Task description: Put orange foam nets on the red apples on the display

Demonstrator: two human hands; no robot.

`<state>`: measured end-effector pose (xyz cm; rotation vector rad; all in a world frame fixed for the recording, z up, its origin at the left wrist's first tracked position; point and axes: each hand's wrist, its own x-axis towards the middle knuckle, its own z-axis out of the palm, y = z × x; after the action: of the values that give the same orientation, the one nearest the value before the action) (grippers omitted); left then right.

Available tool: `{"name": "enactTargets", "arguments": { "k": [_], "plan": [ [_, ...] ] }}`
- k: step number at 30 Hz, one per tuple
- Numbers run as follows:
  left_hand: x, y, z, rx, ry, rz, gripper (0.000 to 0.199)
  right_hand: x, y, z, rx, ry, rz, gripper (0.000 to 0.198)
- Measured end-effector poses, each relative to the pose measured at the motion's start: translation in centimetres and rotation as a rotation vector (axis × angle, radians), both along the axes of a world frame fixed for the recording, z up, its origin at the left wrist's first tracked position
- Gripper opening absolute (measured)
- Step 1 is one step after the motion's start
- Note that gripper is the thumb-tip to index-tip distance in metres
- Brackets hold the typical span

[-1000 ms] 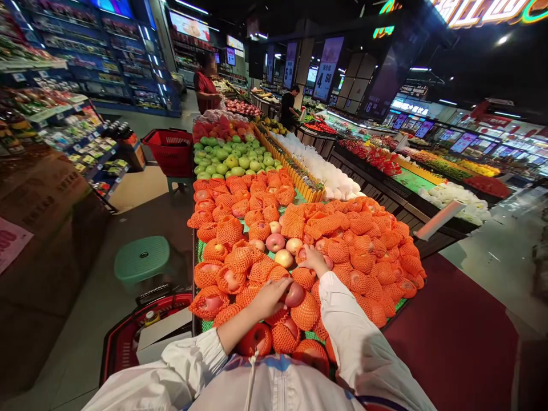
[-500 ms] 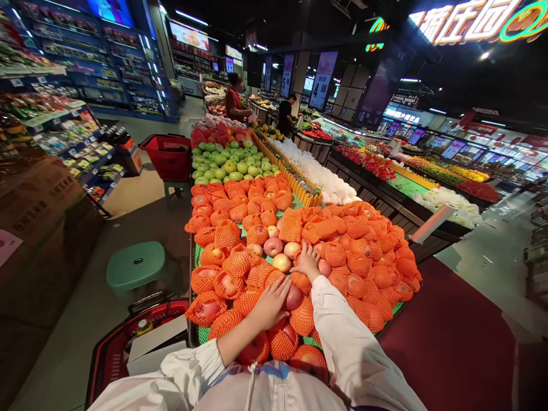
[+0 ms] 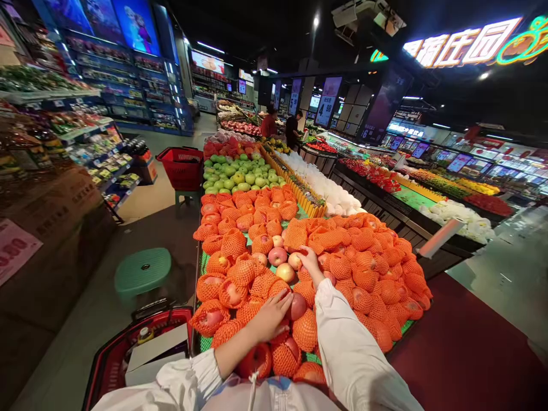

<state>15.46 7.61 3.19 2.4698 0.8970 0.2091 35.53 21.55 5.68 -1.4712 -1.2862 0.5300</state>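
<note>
My left hand [image 3: 270, 317] lies with its fingers stretched out over apples in orange foam nets, its fingertips beside a bare red apple [image 3: 296, 306]. My right hand [image 3: 311, 265] reaches farther in, its fingers apart and lightly bent at the edge of a pale pinkish apple [image 3: 295, 261]; whether they touch it is hard to see. Close by in a small group sit a yellowish apple [image 3: 285, 272] and a red apple [image 3: 277, 256] without nets. Netted apples [image 3: 363, 279] are heaped to the right, and more netted apples [image 3: 233, 242] lie to the left.
Green apples [image 3: 240, 171] fill the stand's far part. A red shopping basket [image 3: 180, 166] sits on a stool at the left. Nearer are a green stool [image 3: 143, 271] and another red basket [image 3: 100, 357] holding a white box [image 3: 156, 354]. Two people [image 3: 293, 130] stand farther back.
The camera has turned slightly, so the scene sits lower and farther right. My right hand has moved a little farther forward over the bare apples. My left hand stays in place.
</note>
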Motion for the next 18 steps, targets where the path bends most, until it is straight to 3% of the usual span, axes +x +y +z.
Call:
{"name": "enactTargets", "arguments": {
  "k": [3,6,12,15,18],
  "plan": [
    [-1.0,0.9,1.2,-0.027,-0.124,-0.033,0.077,0.2,-1.3,1.8,0.027,0.075,-0.002,0.024],
    [-2.3,1.5,3.2,-0.018,-0.357,0.025,0.054,0.2,-4.4,3.8,0.059,0.120,0.037,0.027],
    [-3.3,0.2,6.0,0.021,-0.985,0.529,0.028,-0.6,-13.3,6.7,0.047,0.155,0.160,0.033],
    [-3.0,-1.0,6.2,-0.204,-1.112,0.596,0.032,-1.0,-17.3,7.2,0.042,0.185,0.199,0.032],
    [-2.8,-2.2,6.3,-0.513,-1.096,0.509,0.041,-1.5,-20.2,7.4,0.020,0.259,0.211,0.026]
  ]
}}
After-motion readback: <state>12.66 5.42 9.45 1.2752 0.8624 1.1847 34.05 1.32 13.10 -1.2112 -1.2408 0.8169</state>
